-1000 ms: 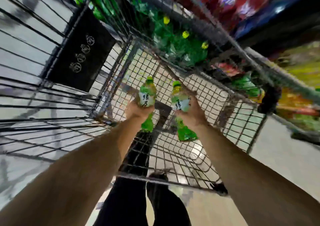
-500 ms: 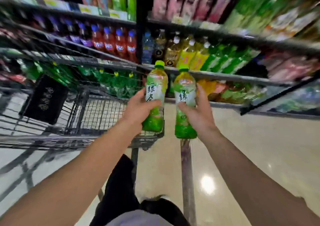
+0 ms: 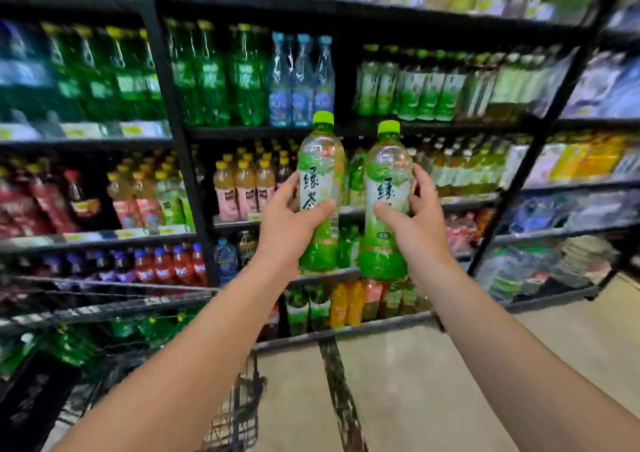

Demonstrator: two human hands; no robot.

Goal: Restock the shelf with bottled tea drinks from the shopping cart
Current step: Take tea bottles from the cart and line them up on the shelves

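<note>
My left hand (image 3: 289,224) grips one green tea bottle (image 3: 320,174) with a lime cap, upright in front of the shelf unit (image 3: 270,131). My right hand (image 3: 417,223) grips a second green tea bottle (image 3: 388,174) of the same kind, just right of the first and a little lower. Both bottles are raised before the middle shelf rows. A row of matching green tea bottles (image 3: 415,91) stands on the upper right shelf. The wire shopping cart (image 3: 114,308) is at the lower left, with more green bottles blurred behind its mesh.
The black shelf racks hold green soda bottles (image 3: 211,77), blue water bottles (image 3: 301,81), orange and pink drinks (image 3: 242,188) and red-capped bottles (image 3: 173,268). A black upright post (image 3: 173,112) divides the racks. Beige floor (image 3: 433,382) lies below, with a dark strip across it.
The view has swung up from the cart to the shelves. Both hands have lifted their bottles out of the cart and raised them toward the middle shelves.
</note>
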